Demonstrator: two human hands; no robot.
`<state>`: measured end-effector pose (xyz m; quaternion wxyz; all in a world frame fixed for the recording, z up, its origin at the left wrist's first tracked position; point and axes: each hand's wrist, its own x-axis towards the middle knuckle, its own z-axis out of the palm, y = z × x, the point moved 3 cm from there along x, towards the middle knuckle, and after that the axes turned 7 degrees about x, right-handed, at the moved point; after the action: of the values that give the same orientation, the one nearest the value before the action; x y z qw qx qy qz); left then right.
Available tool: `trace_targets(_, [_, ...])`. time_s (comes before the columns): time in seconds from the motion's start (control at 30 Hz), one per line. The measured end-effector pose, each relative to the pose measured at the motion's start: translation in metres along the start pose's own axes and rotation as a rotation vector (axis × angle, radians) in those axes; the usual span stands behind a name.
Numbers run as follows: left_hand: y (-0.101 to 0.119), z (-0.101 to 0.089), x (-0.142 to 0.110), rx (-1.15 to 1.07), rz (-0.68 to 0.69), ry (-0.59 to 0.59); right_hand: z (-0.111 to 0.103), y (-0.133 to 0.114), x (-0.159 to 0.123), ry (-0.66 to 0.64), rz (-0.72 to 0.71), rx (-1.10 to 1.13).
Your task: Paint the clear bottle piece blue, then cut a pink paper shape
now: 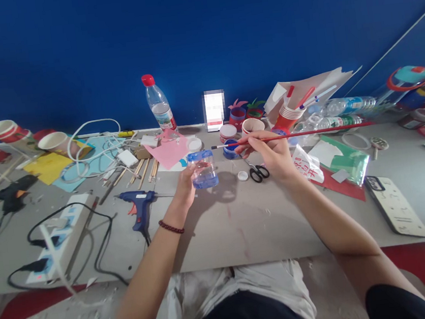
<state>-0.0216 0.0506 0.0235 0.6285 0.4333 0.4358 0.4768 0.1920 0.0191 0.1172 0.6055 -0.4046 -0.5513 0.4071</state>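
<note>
Left hand [185,189]: fingers curled round the left side of the clear container [204,173], parted only by its width; the thumb shows, the others are mostly hidden behind it.
Clear container: held up over the middle of the bench [221,240], blue at top and bottom; a reddish mark shows on its wall, but whether it lies on the surface or is seen through it, I cannot tell.
Right hand [271,155]: fingers pinched close together on the paintbrush [317,131], nearly no gap between them.
Paintbrush: roughly level, its long red handle reaching out to the right, bristles pointing left at the container's upper right edge; touching or just short of it, I cannot tell.
Blue paint jar [230,150]: open, behind the brush, partly covered by it and by the right fingers.
Scissors [259,173]: on the bench below the right hand, black handles plain, blades hard to make out.
White lid [242,176]: on the bench, just left of the scissor handles.
Blue glue gun [139,203]: lying left of the left hand.
White panel [214,109]: at the blue wall, pixelated, its content unreadable.
Picture edges: left forearm cut off at the bottom; the dark right sleeve [394,305] runs out of view.
</note>
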Motion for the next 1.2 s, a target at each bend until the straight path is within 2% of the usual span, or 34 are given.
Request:
trace_targets(0.3, [-0.003,-0.001,0.002,-0.005,-0.022,0.024,0.011,-0.005,-0.007,-0.095,0.027,0.061])
trace_targets(0.57, [0.003,0.000,0.000,-0.051,0.100,0.009,0.003,0.001,-0.004,-0.031,-0.046,-0.048])
trace_targets(0.83, [0.005,0.000,0.000,-0.040,0.062,0.001,0.009,-0.010,-0.008,-0.030,-0.042,-0.023])
trace_targets(0.97, [0.005,0.000,0.000,-0.046,0.075,-0.012,0.006,-0.012,-0.006,0.002,-0.091,-0.025])
trace_targets(1.03, [0.004,-0.002,0.000,0.065,0.094,0.030,0.003,-0.011,-0.004,0.026,-0.111,-0.052])
trace_targets(1.1, [0.002,-0.005,0.001,0.288,0.160,0.131,-0.001,-0.011,-0.003,0.050,-0.119,-0.083])
trace_targets(1.2, [0.006,-0.008,-0.002,0.707,0.409,0.335,-0.006,-0.013,0.000,0.076,-0.136,-0.098])
